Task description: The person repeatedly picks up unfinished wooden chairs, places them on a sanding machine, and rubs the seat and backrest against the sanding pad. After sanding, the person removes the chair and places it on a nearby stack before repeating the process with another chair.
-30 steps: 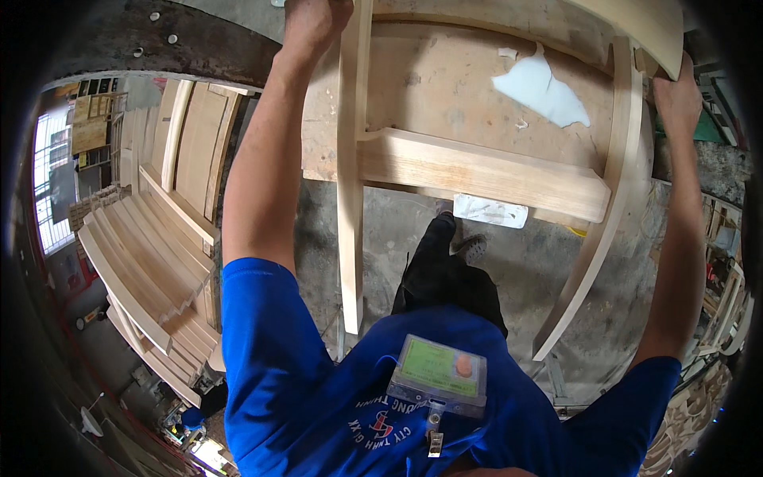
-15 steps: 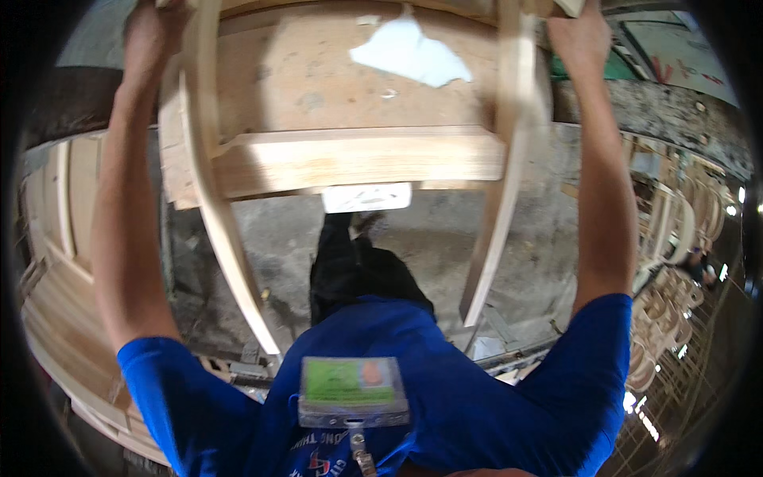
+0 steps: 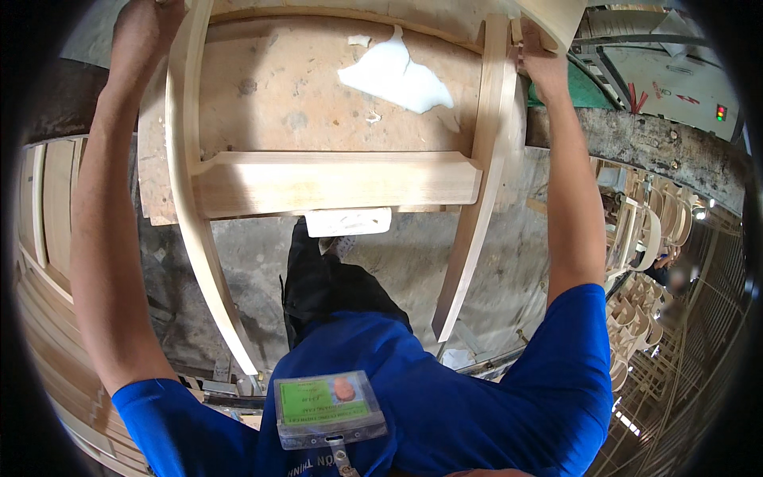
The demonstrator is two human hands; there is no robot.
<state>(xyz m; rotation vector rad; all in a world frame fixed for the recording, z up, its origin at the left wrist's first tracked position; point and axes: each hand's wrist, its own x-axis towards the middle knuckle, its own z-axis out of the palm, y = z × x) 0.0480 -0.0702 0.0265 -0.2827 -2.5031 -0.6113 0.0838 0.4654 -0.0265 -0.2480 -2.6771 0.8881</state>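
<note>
A pale wooden chair frame (image 3: 338, 179) spans the middle of the view, its two long legs running toward me and a wide crossrail joining them. At the upper left, my left hand (image 3: 151, 28) is closed on the frame's far end, with its fingertips partly cut off by the picture's edge. My right hand (image 3: 544, 67) grips the opposite side at the upper right, beneath a curved wooden part (image 3: 556, 20) that hides some of its fingers. Both arms are stretched out, one on either side of the frame.
Under the frame is a stained wooden board (image 3: 278, 103) with torn white foam sheet (image 3: 397, 75) on it. A white block (image 3: 348, 222) sits by the board's near edge. Wooden panels (image 3: 52, 207) stand at left; curved wooden parts (image 3: 636, 318) are heaped at right, near another person.
The chair frame, board and foam all appear lower and farther left, as the view has shifted. My right hand sits lower, and more of the curved part beside it shows. Both hands keep hold.
</note>
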